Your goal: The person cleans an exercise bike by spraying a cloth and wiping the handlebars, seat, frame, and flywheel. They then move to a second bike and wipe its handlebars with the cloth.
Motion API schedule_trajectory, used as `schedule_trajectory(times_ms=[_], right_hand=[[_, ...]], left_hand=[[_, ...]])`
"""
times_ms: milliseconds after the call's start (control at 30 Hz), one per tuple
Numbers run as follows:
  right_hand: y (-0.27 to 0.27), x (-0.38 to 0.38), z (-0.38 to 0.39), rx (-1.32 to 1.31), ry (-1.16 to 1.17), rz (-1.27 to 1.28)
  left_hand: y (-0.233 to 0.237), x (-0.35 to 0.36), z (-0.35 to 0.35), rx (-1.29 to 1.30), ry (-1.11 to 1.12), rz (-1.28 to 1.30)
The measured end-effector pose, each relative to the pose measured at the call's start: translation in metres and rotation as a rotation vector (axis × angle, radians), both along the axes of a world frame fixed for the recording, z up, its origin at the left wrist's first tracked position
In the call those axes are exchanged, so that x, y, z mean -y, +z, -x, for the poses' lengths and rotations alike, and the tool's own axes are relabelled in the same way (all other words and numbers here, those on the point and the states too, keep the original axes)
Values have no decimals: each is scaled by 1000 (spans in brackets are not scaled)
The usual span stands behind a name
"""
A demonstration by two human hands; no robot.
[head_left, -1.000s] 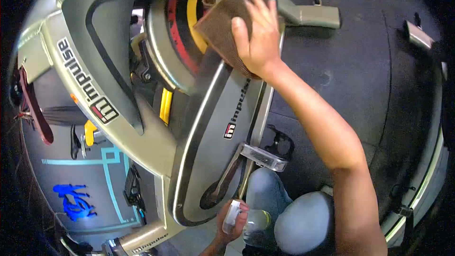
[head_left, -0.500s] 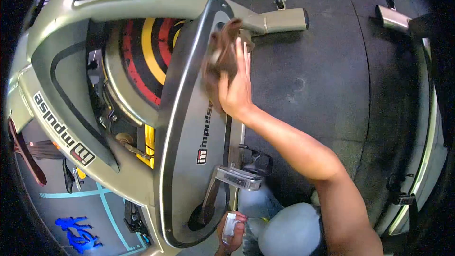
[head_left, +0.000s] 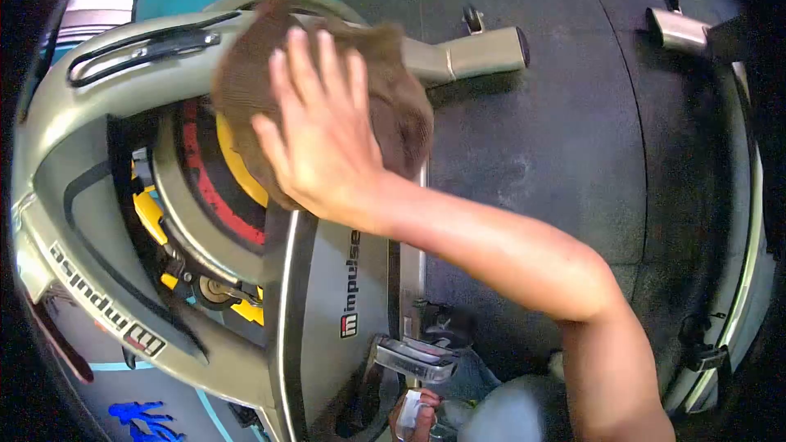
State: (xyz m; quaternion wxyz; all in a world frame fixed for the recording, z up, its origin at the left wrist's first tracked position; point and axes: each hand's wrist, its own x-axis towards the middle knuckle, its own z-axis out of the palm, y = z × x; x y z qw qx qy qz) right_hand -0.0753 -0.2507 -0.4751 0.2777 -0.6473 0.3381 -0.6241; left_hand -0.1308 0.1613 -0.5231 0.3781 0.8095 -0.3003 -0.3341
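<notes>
My right hand [head_left: 327, 139] lies flat with its fingers spread over a brown cloth [head_left: 246, 74]. The cloth drapes over the top of the exercise bike's grey side cover [head_left: 323, 278] and part of its red, yellow and black flywheel [head_left: 209, 188]. Low in the view, my left hand [head_left: 423, 421] is closed around the white trigger head of a spray bottle [head_left: 408, 411], beside the bike's pedal [head_left: 417, 358]. Most of the bottle's body is hard to make out.
A curved beige frame [head_left: 57, 147] surrounds the flywheel. The bike's foot [head_left: 483, 53] with a small wheel rests on dark floor matting [head_left: 540, 147]. Another machine's frame [head_left: 749, 221] stands at the right. Blue markings [head_left: 143, 421] show on the floor at lower left.
My right hand has moved left with the cloth, from the side cover's upper edge across to the flywheel. The cloth is now spread wider. My left hand still holds the spray bottle, slightly lower in view.
</notes>
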Motion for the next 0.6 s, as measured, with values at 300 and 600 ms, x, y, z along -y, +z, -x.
schedule_trajectory(times_ms=[300,600], right_hand=[[-49,160,-6,-46,276,-645],[-68,-13,-4,365,8,-361]], left_hand=[[4,-4,-11,-6,2,2],[-7,-1,-11,-21,24,53]])
